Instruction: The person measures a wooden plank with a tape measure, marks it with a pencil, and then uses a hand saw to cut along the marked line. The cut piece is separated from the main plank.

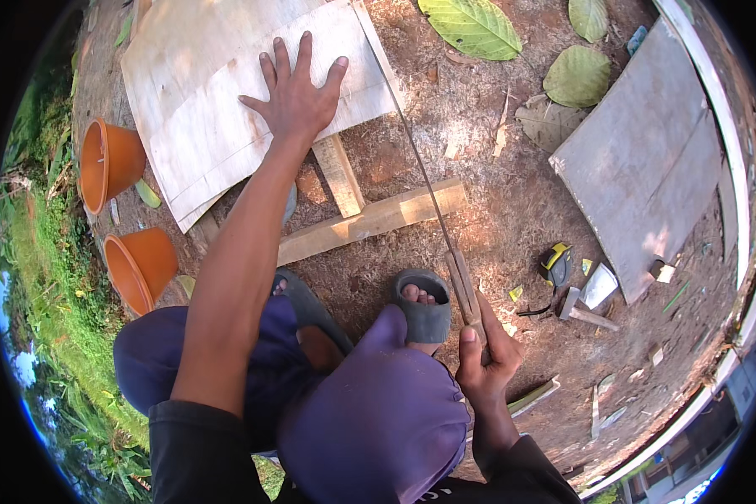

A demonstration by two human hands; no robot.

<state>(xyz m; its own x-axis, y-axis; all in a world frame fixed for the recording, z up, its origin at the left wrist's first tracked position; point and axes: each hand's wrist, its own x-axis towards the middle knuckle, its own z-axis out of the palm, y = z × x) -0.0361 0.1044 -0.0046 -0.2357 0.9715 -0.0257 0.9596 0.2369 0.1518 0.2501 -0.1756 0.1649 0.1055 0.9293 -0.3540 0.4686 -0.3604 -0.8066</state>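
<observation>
A pale plywood sheet (202,109) lies in front of me, raised on wooden pieces. My left hand (296,99) presses flat on its top with fingers spread. My right hand (489,361) is wrapped round the wooden handle of a handsaw (462,290). The saw's long thin blade, seen edge-on, runs away from me to the sheet's right edge, beside a narrow strip (378,55). Whether the teeth sit inside a cut is too small to tell. Under the blade's near part lies a wooden beam (395,214), joined by a shorter piece (338,172).
Two orange pots (109,164) lie tipped at the left. A grey board (655,160) rests at the right, near a hammer (592,314) and a yellow-black tape measure (556,262). Large leaves (475,27) and wood scraps dot the soil. My sandalled feet (422,307) are close to the beam.
</observation>
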